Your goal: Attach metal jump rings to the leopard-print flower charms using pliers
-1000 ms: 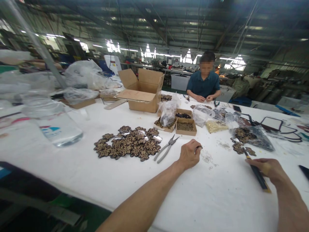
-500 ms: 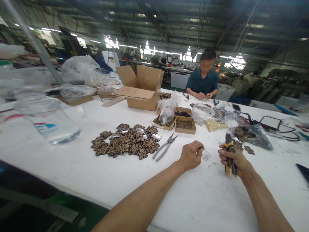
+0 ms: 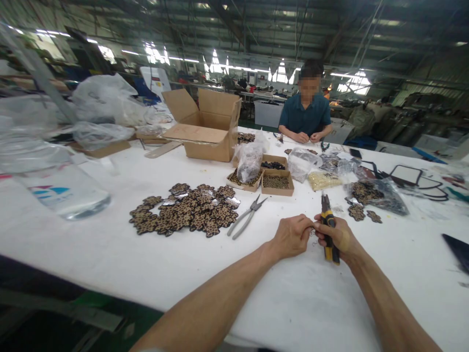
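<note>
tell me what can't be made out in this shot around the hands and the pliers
Head view only:
- What the left hand pinches: too small, hidden by its own fingertips.
- Jaws of the yellow-handled pliers in the right hand: dark and tiny, so open or shut is unclear.
- Loose bits on the white table between the hands: too small to identify.
- Contents of the small boxes: blurred specks.

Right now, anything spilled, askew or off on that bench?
Nothing damaged. Small loose bits lie scattered on the white table by the hands, outside the cardboard trays. The leopard-print patches lie in an overlapping heap. Bare pliers lie beside it; the right hand grips yellow-handled pliers, touching the left hand.
</note>
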The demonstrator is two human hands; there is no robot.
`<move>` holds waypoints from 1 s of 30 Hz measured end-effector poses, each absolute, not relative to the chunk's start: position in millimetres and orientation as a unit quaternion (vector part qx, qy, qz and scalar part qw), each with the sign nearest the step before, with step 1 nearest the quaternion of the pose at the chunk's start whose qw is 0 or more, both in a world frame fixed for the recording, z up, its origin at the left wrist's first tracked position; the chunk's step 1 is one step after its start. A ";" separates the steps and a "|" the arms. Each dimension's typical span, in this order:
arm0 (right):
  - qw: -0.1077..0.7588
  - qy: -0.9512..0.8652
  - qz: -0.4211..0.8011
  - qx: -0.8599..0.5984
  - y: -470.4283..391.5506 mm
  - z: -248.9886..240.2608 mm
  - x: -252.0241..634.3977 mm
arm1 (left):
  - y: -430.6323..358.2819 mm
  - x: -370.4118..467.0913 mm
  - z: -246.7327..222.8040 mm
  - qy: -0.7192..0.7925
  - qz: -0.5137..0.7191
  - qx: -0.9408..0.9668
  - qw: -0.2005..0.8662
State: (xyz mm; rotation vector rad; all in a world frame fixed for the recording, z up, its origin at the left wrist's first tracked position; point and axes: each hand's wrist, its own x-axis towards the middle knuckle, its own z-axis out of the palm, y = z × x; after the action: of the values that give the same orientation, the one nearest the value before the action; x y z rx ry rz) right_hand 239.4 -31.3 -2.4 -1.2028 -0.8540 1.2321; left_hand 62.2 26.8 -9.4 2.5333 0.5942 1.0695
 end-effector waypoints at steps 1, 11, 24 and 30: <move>0.572 -0.362 0.528 -0.513 -31.5 -2.7 239.8 | 26.7 62.6 -9.6 0.208 0.377 0.887 0.166; 0.571 -0.363 0.534 -0.507 -32.0 2.7 237.0 | 24.4 65.1 -10.2 0.225 0.394 0.872 0.182; 0.519 -0.475 0.401 -0.586 -31.3 11.2 249.9 | 30.2 58.2 -3.2 0.257 0.458 0.833 0.175; 0.324 -0.626 0.102 -0.702 -43.8 7.5 265.7 | 45.9 50.6 1.5 0.274 0.514 0.795 0.169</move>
State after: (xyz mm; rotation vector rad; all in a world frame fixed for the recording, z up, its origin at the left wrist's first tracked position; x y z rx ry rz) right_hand 265.7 -43.8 7.5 -1.8412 -1.6428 0.2686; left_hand 50.6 45.9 1.5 2.2593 0.7798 1.4625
